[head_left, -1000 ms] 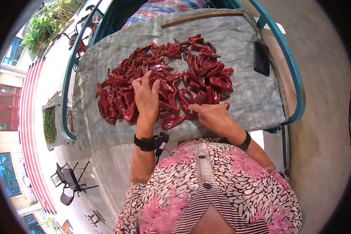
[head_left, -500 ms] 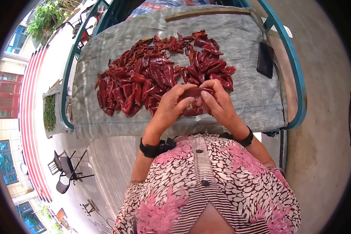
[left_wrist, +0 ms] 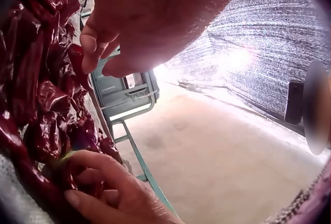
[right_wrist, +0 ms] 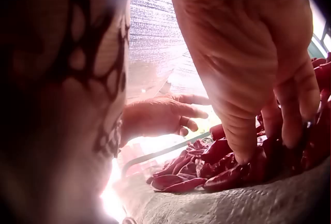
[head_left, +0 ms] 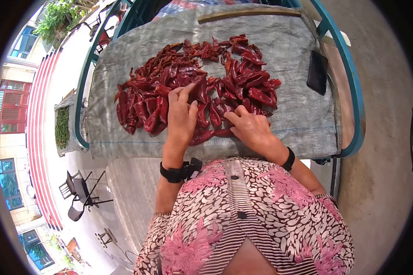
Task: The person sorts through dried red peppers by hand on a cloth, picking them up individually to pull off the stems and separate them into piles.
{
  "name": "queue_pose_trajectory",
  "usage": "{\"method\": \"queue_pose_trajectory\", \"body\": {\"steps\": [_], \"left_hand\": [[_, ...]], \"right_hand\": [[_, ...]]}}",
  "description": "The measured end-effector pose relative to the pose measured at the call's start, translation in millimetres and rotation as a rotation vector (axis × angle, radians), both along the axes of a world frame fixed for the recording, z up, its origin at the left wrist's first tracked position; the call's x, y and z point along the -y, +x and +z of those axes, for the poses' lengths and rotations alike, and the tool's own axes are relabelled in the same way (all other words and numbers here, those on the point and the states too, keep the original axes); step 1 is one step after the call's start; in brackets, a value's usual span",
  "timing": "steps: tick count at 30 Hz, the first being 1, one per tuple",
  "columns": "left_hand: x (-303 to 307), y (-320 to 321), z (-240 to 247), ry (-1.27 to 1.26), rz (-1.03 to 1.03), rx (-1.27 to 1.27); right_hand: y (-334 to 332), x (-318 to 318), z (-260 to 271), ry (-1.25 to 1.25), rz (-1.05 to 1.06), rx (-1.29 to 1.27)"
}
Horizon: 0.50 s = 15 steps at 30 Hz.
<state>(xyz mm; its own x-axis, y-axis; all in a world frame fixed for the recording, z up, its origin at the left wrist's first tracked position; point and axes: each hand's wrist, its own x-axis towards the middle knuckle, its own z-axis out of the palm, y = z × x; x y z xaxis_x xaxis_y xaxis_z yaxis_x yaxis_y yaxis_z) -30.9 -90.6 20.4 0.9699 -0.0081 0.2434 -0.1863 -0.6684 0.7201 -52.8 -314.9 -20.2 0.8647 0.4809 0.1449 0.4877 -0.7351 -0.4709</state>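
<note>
A pile of glossy dark red chili peppers [head_left: 149, 107] lies on a grey woven sheet [head_left: 298, 130]. Over its near middle is my left hand [head_left: 181, 121], its fingers loosely spread and holding nothing in the right wrist view. At the near right edge my right hand [head_left: 252, 130] reaches down into the peppers. Its thumb and curled fingers close around a red pepper [left_wrist: 67, 175] in the left wrist view. One long pepper [head_left: 202, 136] lies at the near edge, between the hands.
A black phone [head_left: 317, 73] lies on the sheet's right side. Along the far edge is a wooden strip [head_left: 250, 13]. A teal metal rail [head_left: 353, 105] borders the cart. Smaller, darker dried peppers [head_left: 163, 62] lie at the pile's far side.
Half a second ago both hands met at the near edge with a pepper between them. They have since parted, the left moving left and forward over the pile, the right down to the peppers.
</note>
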Motion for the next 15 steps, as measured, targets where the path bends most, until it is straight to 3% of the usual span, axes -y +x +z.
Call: {"method": "queue_pose_trajectory", "body": {"steps": [5,8,12,15], "left_hand": [[6.0,-13.6,-12.5,0.092,-0.237,-0.074],[11.7,-17.1,-11.9,0.041,-0.232,-0.080],[22.3,-19.1,6.8,-0.037,-0.233,-0.308],[26.0,-14.9,-4.0,-0.075,-0.340,-0.196]], "right_hand": [[3.7,2.1,-10.6,-0.067,0.110,0.105],[6.2,2.0,-12.2,-0.014,0.077,0.131],[11.7,4.9,-6.7,0.151,-0.016,0.140],[16.0,5.3,-3.9,0.382,-0.095,0.127]]}}
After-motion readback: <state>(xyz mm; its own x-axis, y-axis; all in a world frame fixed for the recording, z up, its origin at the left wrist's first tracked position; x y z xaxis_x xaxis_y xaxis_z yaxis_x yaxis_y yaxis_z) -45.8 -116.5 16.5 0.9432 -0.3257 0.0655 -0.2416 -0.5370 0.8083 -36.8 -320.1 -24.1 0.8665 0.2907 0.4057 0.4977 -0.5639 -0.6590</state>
